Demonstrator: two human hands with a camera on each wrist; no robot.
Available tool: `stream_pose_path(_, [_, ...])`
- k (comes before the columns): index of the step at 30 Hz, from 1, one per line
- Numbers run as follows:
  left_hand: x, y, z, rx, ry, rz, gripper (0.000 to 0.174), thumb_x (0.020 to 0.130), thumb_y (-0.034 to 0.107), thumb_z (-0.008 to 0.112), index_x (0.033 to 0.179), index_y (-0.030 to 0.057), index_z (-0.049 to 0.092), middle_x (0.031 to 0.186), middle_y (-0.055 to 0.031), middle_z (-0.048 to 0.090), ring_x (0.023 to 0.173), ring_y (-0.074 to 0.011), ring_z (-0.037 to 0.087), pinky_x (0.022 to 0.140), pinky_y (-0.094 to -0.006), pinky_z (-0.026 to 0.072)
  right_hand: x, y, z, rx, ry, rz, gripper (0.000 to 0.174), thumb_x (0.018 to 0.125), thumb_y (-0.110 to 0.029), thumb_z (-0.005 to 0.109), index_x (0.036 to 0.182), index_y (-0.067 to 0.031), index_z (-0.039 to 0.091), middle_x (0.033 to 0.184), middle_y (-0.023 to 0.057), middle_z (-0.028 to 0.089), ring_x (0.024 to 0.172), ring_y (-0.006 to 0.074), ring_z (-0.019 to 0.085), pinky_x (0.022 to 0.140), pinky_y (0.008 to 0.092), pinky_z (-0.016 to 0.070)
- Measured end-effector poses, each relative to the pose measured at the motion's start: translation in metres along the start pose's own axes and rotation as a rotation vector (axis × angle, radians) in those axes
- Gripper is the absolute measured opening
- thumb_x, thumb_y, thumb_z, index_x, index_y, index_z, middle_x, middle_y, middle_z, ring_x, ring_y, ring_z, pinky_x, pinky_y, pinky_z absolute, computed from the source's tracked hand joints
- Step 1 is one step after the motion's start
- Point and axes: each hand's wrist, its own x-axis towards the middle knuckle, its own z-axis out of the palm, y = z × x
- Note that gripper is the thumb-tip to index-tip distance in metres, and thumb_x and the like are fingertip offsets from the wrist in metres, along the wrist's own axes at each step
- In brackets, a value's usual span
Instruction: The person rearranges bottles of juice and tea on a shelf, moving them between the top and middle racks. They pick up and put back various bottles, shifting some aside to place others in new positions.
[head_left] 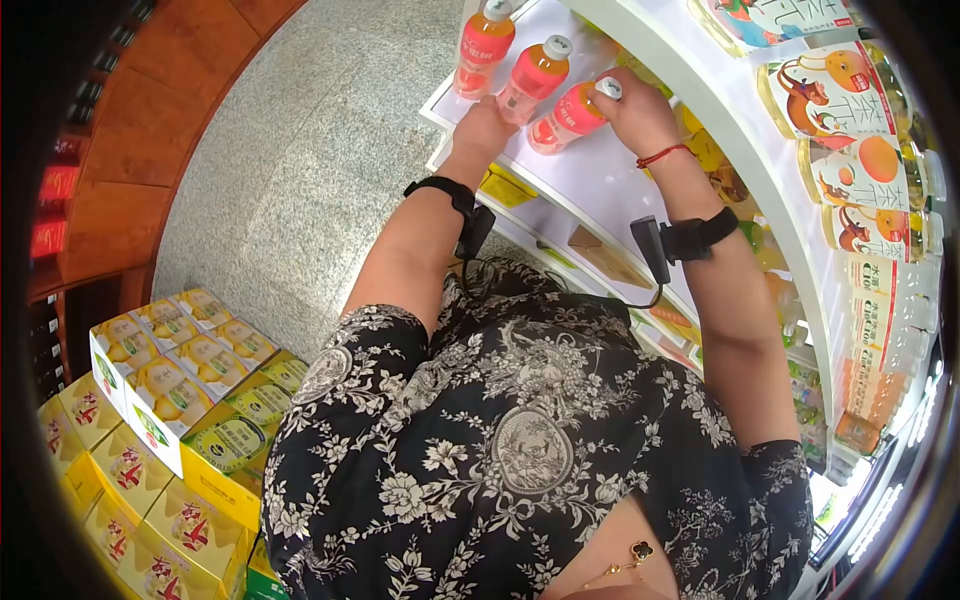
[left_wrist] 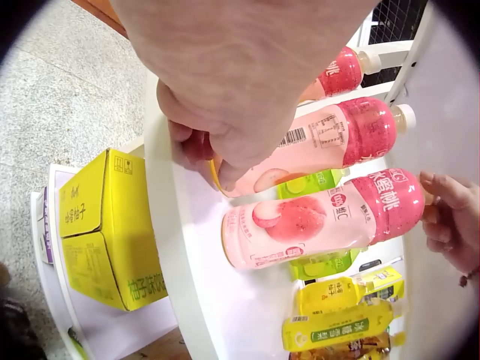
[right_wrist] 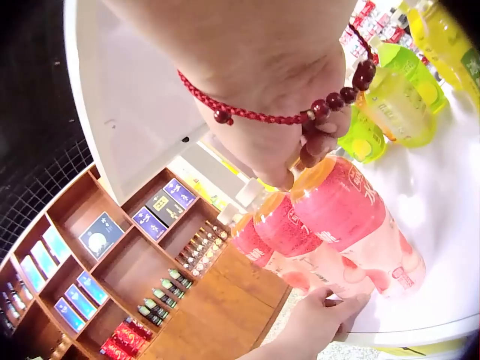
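Three pink-labelled peach drink bottles stand in a row on a white shelf. The left hand point(head_left: 482, 132) grips the lower part of the middle bottle point(head_left: 534, 80); in the left wrist view its fingers curl round that base. Fingers of the right hand point(head_left: 640, 112) pinch the cap end of the bottle nearest it point(head_left: 566, 118), also seen in the left wrist view point(left_wrist: 322, 217). The third bottle point(head_left: 484, 50) stands at the far left, touched by neither hand. In the right wrist view, the right hand point(right_wrist: 277, 142) partly hides the caps.
Yellow and green bottles point(left_wrist: 341, 324) stand beside the pink ones. Curved white shelving point(head_left: 790, 200) with jars and pouches rises on the right. A yellow carton point(left_wrist: 112, 229) sits on a lower shelf. Stacked boxes point(head_left: 185, 350) are at lower left, wooden shelves point(right_wrist: 135, 262) across the floor.
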Motion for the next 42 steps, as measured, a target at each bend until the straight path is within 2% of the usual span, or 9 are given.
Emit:
stream_pose_path(12, [-0.007, 0.011, -0.007, 0.055, -0.024, -0.042, 0.049, 0.079, 0.033, 0.070, 0.114, 0.0048, 0.049, 0.115, -0.0181, 0.060, 0.105, -0.0345, 0.061, 0.087, -0.0435, 0.0489, 0.001, 0.003, 0.001, -0.006, 0.006, -0.015, 0.036, 0.085, -0.036, 0.064, 0.105, -0.0058, 0.060, 0.086, 0.0175, 0.068, 0.079, 0.0326, 0.066, 0.072, 0.0400, 0.0514])
stream_pose_path(16, [-0.003, 0.008, 0.000, 0.098, 0.021, -0.066, 0.052, 0.079, 0.037, 0.071, 0.118, 0.0080, 0.052, 0.107, -0.0152, 0.066, 0.101, -0.0325, 0.062, 0.084, -0.0431, 0.0491, 0.002, 0.006, 0.004, -0.033, 0.043, -0.056, 0.037, 0.085, -0.036, 0.065, 0.105, -0.0060, 0.060, 0.085, 0.0172, 0.068, 0.078, 0.0320, 0.067, 0.070, 0.0393, 0.0517])
stream_pose_path(19, [-0.003, 0.011, -0.003, 0.100, -0.001, -0.069, 0.054, 0.080, 0.037, 0.070, 0.120, 0.0071, 0.050, 0.108, -0.0155, 0.065, 0.101, -0.0324, 0.062, 0.084, -0.0431, 0.0492, 0.002, 0.007, 0.005, -0.033, 0.045, -0.055, 0.037, 0.085, -0.037, 0.065, 0.105, -0.0062, 0.060, 0.085, 0.0169, 0.068, 0.078, 0.0316, 0.067, 0.070, 0.0390, 0.0519])
stream_pose_path(21, [-0.005, 0.015, -0.005, 0.083, -0.028, -0.100, 0.049, 0.080, 0.033, 0.070, 0.115, 0.0046, 0.049, 0.116, -0.0176, 0.060, 0.105, -0.0343, 0.061, 0.087, -0.0433, 0.0489, 0.002, 0.007, 0.007, -0.030, 0.054, -0.058, 0.037, 0.085, -0.037, 0.065, 0.106, -0.0062, 0.060, 0.086, 0.0169, 0.068, 0.077, 0.0316, 0.067, 0.070, 0.0391, 0.0519])
stream_pose_path(24, [-0.005, 0.013, -0.005, 0.121, -0.010, -0.080, 0.057, 0.080, 0.036, 0.070, 0.121, 0.0041, 0.046, 0.108, -0.0171, 0.065, 0.102, -0.0325, 0.062, 0.084, -0.0430, 0.0493, 0.001, 0.007, 0.007, -0.035, 0.067, -0.061, 0.037, 0.084, -0.036, 0.065, 0.106, -0.0062, 0.060, 0.087, 0.0169, 0.068, 0.078, 0.0314, 0.067, 0.071, 0.0393, 0.0520])
stream_pose_path(28, [-0.005, 0.014, -0.005, 0.122, 0.011, -0.068, 0.055, 0.079, 0.036, 0.071, 0.119, 0.0050, 0.048, 0.107, -0.0163, 0.065, 0.102, -0.0323, 0.062, 0.084, -0.0429, 0.0492, 0.001, 0.011, 0.008, -0.047, 0.103, -0.086, 0.037, 0.083, -0.034, 0.066, 0.107, -0.0058, 0.060, 0.090, 0.0174, 0.068, 0.079, 0.0311, 0.067, 0.072, 0.0391, 0.0523])
stream_pose_path(30, [-0.006, 0.016, -0.008, 0.081, -0.032, -0.083, 0.050, 0.080, 0.033, 0.070, 0.115, 0.0044, 0.049, 0.114, -0.0178, 0.061, 0.105, -0.0343, 0.060, 0.086, -0.0430, 0.0491, 0.001, 0.011, 0.008, -0.041, 0.106, -0.084, 0.037, 0.083, -0.033, 0.066, 0.107, -0.0056, 0.060, 0.090, 0.0174, 0.068, 0.080, 0.0312, 0.067, 0.073, 0.0390, 0.0524])
stream_pose_path(38, [-0.004, 0.014, -0.006, 0.089, -0.025, -0.077, 0.051, 0.079, 0.034, 0.071, 0.114, 0.0044, 0.050, 0.112, -0.0181, 0.062, 0.104, -0.0341, 0.061, 0.086, -0.0432, 0.0492, 0.003, 0.006, 0.006, -0.034, 0.108, -0.069, 0.035, 0.082, -0.032, 0.066, 0.105, -0.0058, 0.061, 0.092, 0.0179, 0.067, 0.079, 0.0321, 0.066, 0.073, 0.0394, 0.0521])
stream_pose_path(42, [-0.001, 0.008, 0.000, 0.071, 0.017, -0.044, 0.051, 0.078, 0.035, 0.072, 0.112, 0.0044, 0.052, 0.109, -0.0189, 0.063, 0.103, -0.0342, 0.061, 0.085, -0.0434, 0.0493, 0.004, 0.005, 0.007, -0.097, 0.063, -0.043, 0.038, 0.083, -0.037, 0.065, 0.105, -0.0068, 0.062, 0.090, 0.0175, 0.067, 0.079, 0.0323, 0.066, 0.074, 0.0391, 0.0517])
